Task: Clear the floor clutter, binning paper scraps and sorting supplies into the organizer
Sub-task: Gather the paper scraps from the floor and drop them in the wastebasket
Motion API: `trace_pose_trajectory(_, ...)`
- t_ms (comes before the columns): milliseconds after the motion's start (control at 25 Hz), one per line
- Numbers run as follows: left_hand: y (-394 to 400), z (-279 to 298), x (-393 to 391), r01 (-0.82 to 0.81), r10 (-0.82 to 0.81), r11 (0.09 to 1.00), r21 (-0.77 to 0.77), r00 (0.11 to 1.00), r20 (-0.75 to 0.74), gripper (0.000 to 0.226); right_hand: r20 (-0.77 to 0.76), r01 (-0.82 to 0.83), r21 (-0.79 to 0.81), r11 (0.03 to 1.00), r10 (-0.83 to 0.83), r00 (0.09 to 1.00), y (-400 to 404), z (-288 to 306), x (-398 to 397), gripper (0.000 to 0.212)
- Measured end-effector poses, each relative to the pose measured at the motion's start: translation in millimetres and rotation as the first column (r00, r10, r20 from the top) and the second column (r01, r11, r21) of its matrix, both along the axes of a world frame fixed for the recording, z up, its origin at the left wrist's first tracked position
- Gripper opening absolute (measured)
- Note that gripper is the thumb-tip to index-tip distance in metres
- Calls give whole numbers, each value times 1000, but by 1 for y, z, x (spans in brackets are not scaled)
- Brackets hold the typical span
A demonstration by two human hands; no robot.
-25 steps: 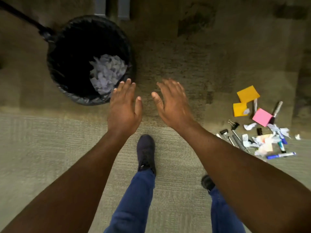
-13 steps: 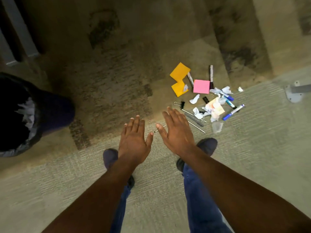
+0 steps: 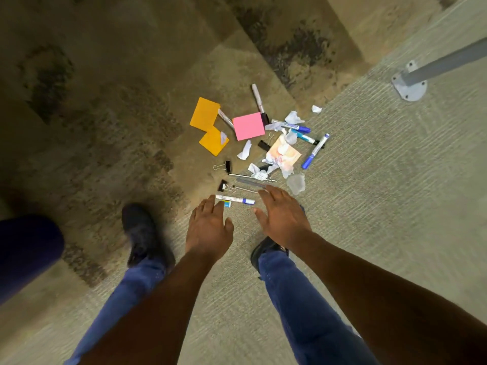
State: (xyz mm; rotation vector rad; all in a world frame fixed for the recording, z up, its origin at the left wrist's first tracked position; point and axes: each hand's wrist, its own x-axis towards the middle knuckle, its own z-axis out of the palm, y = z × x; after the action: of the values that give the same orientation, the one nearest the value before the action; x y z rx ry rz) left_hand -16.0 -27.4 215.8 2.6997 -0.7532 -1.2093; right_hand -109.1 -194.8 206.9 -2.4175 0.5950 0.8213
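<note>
Our left hand (image 3: 209,227) and right hand (image 3: 283,219) hover flat, grip wide, over crumpled paper scraps (image 3: 280,156) and smooth square sticky notes (image 3: 249,126) on ribbed carpet (image 3: 382,206).

Both hands, the left hand (image 3: 209,227) and the right hand (image 3: 283,219), were stretched out flat with nothing between them and the near edge of the clutter, where a white marker (image 3: 234,200) lay crosswise just past the fingertips. Beyond it binder clips (image 3: 226,166), thin rods, paper scraps (image 3: 244,150) and sticky notes (image 3: 248,126) lay crowded and overlapping. Bare carpet (image 3: 395,193) lay open to the right of the heap, up to a grey post's base plate (image 3: 409,86), well apart.
</note>
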Motion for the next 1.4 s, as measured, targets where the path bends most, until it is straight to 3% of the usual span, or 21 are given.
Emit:
trace_pose_trajectory(200,-35,-81,45,-4,3,999,-52,1000,-25,52,-111,89,11,996,-87,990,-16,-79,17,57)
trace_pose_trajectory(360,-61,-163,104,65,-62,996,-62,997,50,58,-41,276,55,960,-274,961,-25,-155,50,51)
trace_pose_trajectory(480,-92,-217,141,35,-27,994,-101,996,84,63,65,537,36,843,-538,840,-29,-202,89,43)
trace_pose_trajectory(560,-109,-242,154,9,6,994,-111,991,133,49,107,671,29,741,-670,735,-31,-226,113,43)
trace_pose_trajectory(680,-111,-258,159,51,-35,996,-75,981,191,26,61,699,16,715,-699,713,-24,-243,132,44)
trace_pose_trajectory(760,-106,-257,157,55,-30,989,-136,983,181,21,37,676,11,736,-676,736,-20,-245,134,37)
trace_pose_trajectory(840,-105,-248,153,-20,54,970,-241,989,135,16,37,664,41,747,-665,746,-19,-241,133,24)
trace_pose_trajectory(920,-111,-238,144,-141,159,948,-285,986,42,9,59,715,127,688,-724,687,-26,-234,130,11)
trace_pose_trajectory(1000,-120,-226,132,-402,363,878,-260,913,-185,6,42,791,286,542,-831,554,-34,-223,125,14)
trace_pose_trajectory(1080,-133,-214,118,-723,569,674,-150,638,-518,10,-50,824,443,354,-908,416,-40,-208,122,22)
trace_pose_trajectory(1120,-136,-210,112,-815,616,574,-83,496,-612,13,-96,818,491,300,-914,393,-41,-202,121,22)
trace_pose_trajectory(1160,-143,-207,106,-854,635,519,-48,422,-646,15,-117,805,512,300,-904,411,-45,-196,118,20)
trace_pose_trajectory(1240,-156,-202,99,-846,648,530,-57,448,-616,19,-166,774,527,351,-851,499,-57,-187,114,16)
trace_pose_trajectory(1360,-172,-204,102,-810,667,579,-95,537,-517,25,-236,761,554,338,-813,533,-92,-182,106,8)
trace_pose_trajectory(1400,-175,-204,105,-795,677,595,-119,575,-460,24,-144,759,481,438,-815,561,-107,-184,103,8)
